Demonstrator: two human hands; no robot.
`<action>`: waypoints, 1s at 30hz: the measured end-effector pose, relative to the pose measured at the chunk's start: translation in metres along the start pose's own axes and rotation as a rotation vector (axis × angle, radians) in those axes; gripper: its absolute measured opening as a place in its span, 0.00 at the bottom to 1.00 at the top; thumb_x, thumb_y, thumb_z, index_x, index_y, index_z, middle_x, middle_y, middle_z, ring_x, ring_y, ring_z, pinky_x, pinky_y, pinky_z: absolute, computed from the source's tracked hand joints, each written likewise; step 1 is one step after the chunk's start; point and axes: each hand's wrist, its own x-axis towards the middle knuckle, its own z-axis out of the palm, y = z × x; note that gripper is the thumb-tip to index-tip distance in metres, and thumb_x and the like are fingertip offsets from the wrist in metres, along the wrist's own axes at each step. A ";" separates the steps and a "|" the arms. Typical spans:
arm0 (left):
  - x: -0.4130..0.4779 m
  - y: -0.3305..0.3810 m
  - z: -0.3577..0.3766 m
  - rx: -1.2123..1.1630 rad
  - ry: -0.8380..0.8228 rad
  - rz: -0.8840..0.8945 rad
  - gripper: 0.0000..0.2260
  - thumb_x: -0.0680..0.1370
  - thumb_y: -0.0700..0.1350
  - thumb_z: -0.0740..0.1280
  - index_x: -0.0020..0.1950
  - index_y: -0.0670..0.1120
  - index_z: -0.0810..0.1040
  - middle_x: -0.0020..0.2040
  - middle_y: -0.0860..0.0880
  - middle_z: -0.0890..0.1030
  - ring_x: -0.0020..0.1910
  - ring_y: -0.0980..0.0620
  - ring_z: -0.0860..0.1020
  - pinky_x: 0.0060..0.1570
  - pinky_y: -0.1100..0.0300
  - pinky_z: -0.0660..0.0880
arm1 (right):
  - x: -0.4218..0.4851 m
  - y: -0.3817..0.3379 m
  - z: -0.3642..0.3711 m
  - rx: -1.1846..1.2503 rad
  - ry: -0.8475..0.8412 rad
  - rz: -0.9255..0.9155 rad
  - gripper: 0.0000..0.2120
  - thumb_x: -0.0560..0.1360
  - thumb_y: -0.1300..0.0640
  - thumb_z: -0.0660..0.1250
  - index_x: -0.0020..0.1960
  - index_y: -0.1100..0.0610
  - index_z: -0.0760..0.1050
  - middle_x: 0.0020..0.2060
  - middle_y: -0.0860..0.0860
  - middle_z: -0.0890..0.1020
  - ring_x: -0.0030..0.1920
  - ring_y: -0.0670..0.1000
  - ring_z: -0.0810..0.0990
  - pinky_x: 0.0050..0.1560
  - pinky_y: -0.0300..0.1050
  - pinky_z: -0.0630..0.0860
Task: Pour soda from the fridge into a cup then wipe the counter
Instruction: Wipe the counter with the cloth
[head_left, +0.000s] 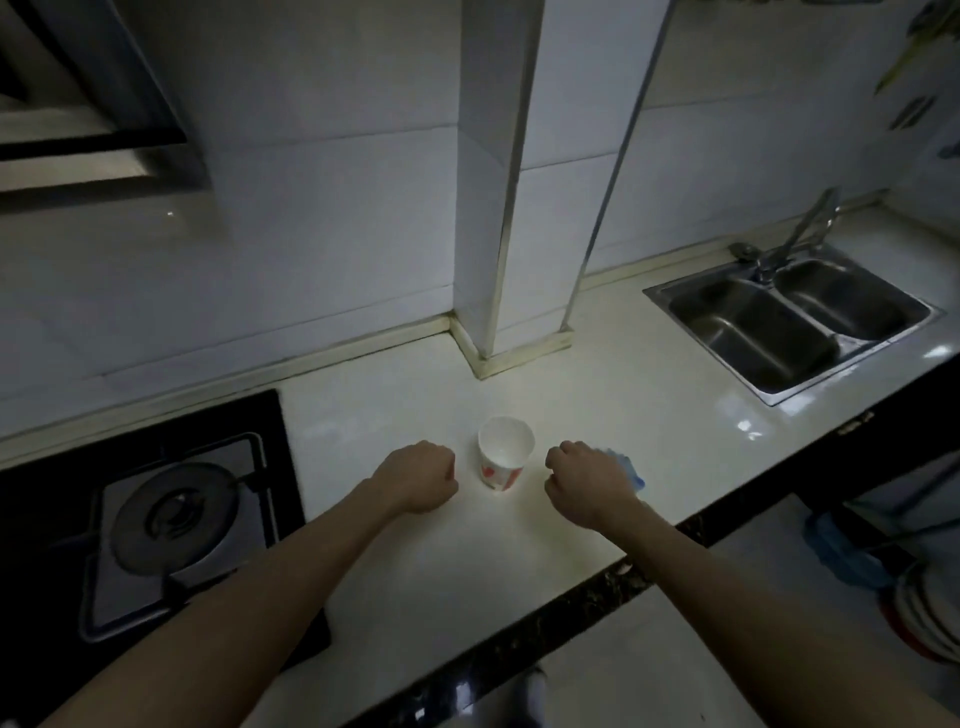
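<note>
A white paper cup (505, 453) with red marks stands upright on the pale counter (597, 405), and I see only its white inside. My left hand (418, 477) is a closed fist resting on the counter just left of the cup, holding nothing. My right hand (584, 480) is also curled, just right of the cup. A blue cloth (626, 467) lies on the counter partly hidden behind that hand; whether the fingers grip it is unclear. No soda or fridge is in view.
A gas hob (171, 519) sits at the left. A steel double sink (795, 322) with a tap (800, 234) is at the right. A tiled pillar (493, 208) juts out behind the cup. The counter's dark front edge (571, 603) runs diagonally below my arms.
</note>
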 end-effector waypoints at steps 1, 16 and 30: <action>0.005 0.004 0.001 -0.010 -0.005 -0.027 0.11 0.79 0.47 0.60 0.55 0.43 0.78 0.54 0.44 0.81 0.51 0.46 0.79 0.51 0.53 0.77 | 0.007 0.006 -0.001 0.004 -0.011 -0.020 0.13 0.80 0.54 0.55 0.58 0.58 0.75 0.53 0.54 0.78 0.53 0.53 0.77 0.51 0.47 0.72; 0.052 0.044 0.026 -0.572 0.110 -0.305 0.30 0.76 0.45 0.70 0.74 0.40 0.62 0.69 0.40 0.73 0.65 0.42 0.74 0.58 0.57 0.70 | 0.083 0.039 0.038 0.358 -0.149 -0.299 0.53 0.67 0.44 0.77 0.78 0.60 0.48 0.73 0.56 0.62 0.68 0.57 0.69 0.63 0.58 0.74; 0.055 -0.006 0.008 -1.044 0.220 -0.412 0.20 0.73 0.36 0.69 0.65 0.41 0.75 0.58 0.41 0.82 0.41 0.46 0.81 0.45 0.52 0.83 | 0.147 -0.023 0.015 0.277 -0.208 -0.281 0.48 0.66 0.48 0.78 0.75 0.56 0.54 0.66 0.53 0.67 0.64 0.57 0.71 0.55 0.53 0.74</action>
